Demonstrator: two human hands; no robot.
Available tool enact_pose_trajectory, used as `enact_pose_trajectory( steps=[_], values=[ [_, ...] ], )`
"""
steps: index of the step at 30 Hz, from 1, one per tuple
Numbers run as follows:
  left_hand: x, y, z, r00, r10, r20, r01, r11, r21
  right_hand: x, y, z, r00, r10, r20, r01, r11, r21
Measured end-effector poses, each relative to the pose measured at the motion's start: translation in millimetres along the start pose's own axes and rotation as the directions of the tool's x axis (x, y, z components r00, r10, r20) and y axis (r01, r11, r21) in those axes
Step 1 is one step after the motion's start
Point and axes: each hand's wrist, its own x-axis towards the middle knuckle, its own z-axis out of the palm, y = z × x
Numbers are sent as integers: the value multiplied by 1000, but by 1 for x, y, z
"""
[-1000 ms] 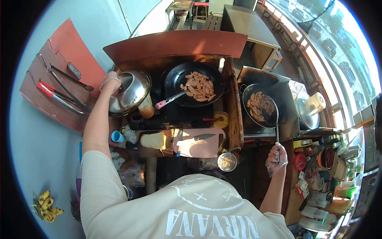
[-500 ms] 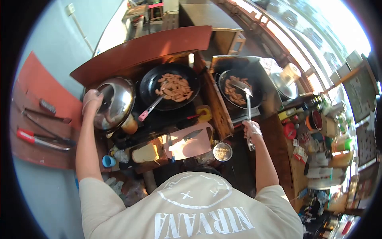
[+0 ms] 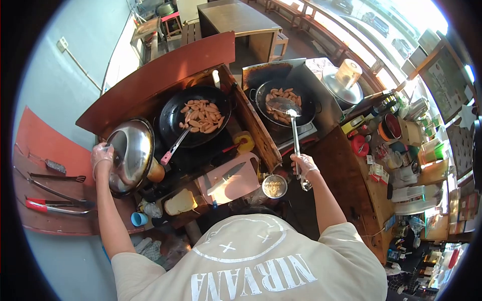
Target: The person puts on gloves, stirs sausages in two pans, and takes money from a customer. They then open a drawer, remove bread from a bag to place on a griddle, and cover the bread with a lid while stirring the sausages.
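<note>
My left hand, in a clear plastic glove, grips the domed metal lid at its dark handle, on the left side of the stove. My gloved right hand is closed round the long metal handle of a wok spatula. The spatula's broad head rests among brown food pieces in the right wok. Between my hands stands the left wok, with more brown pieces in it. A pink-handled utensil leans over that wok's near rim.
Nearer me lie a pink cutting board with knives, a pale block, a blue cup and a small bowl. A wooden divider separates the woks. Tongs lie at left; containers crowd the right shelf.
The view has swung, so most things appear shifted left. The spatula head has moved slightly left within the right wok. My left hand remains at the lid, which appears at a different tilt.
</note>
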Motion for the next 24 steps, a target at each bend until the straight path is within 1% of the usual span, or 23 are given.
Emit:
enact_pose_trajectory(
  steps=[1, 2, 4, 6, 8, 10, 12, 14, 16, 17, 19, 20, 22, 23, 24],
  values=[
    [0, -5, 2, 999, -27, -28, 26, 1000, -11, 0, 5, -4, 999, 16, 32, -20, 990, 140],
    [-1, -6, 2, 997, -54, -56, 53, 998, -24, -2, 9, -6, 999, 16, 28, -20, 989, 145],
    [-2, -8, 1, 997, -58, -48, 57, 998, -24, -7, 17, -10, 988, 69, 141, -111, 942, 317],
    [-6, -7, -1, 997, -65, -40, 64, 998, -22, -3, 28, -12, 984, 73, 165, -126, 932, 339],
    [-11, -6, -2, 995, -53, -83, 50, 998, -30, 0, 36, -15, 955, 108, 276, -232, 852, 469],
    [-10, -10, -1, 995, -61, -80, 60, 998, -17, 1, 42, -15, 955, 91, 282, -220, 855, 469],
    [-13, -5, -3, 995, -68, -77, 68, 998, -3, 6, 51, -17, 906, 44, 420, -291, 785, 547],
    [-18, 0, -5, 992, -82, -94, 81, 997, -13, 7, 53, -16, 905, 37, 424, -288, 787, 546],
    [-17, -3, -3, 993, -78, -93, 76, 997, -24, 2, 50, -16, 926, 94, 366, -304, 761, 573],
    [-17, -2, -4, 993, -77, -92, 74, 997, -36, 0, 50, -18, 926, 95, 365, -304, 760, 574],
    [-19, 0, -5, 993, -86, -79, 82, 995, -50, -3, 48, -24, 954, 192, 229, -292, 762, 578],
    [-20, 1, -6, 993, -97, -68, 92, 994, -64, -5, 49, -27, 965, 224, 134, -259, 758, 599],
    [-17, -5, -4, 993, -94, -75, 88, 993, -72, -12, 47, -46, 958, 282, -52, -202, 792, 577],
    [-16, -9, -3, 992, -92, -85, 86, 993, -79, -12, 50, -64, 965, 184, -187, -50, 828, 558],
    [-16, -10, -3, 991, -101, -86, 94, 992, -78, -17, 44, -71, 947, 79, -312, 100, 850, 518]
  ],
)
